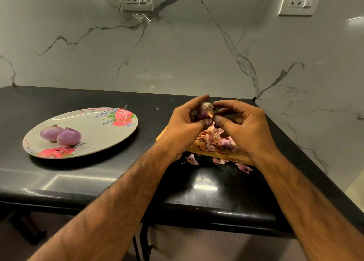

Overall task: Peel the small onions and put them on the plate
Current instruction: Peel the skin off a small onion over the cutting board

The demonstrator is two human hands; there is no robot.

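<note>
Both forearms reach to centre right of frame. Left hand (183,126) fingers curl round a small onion (205,110) above the wooden board (233,158); right hand (246,130) fingers pinch its skin. Onion pale purple, partly skinned. Two peeled onions (69,137) lie touching on the floral plate (102,130), centre left

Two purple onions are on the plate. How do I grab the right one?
Probably come from above and pinch the right onion round its fat middle, fingers at front and back. Its pointy tip stands up and its sides bulge widest there. The left onion seems to touch its left side, so there is little room for fingers between them.
</note>
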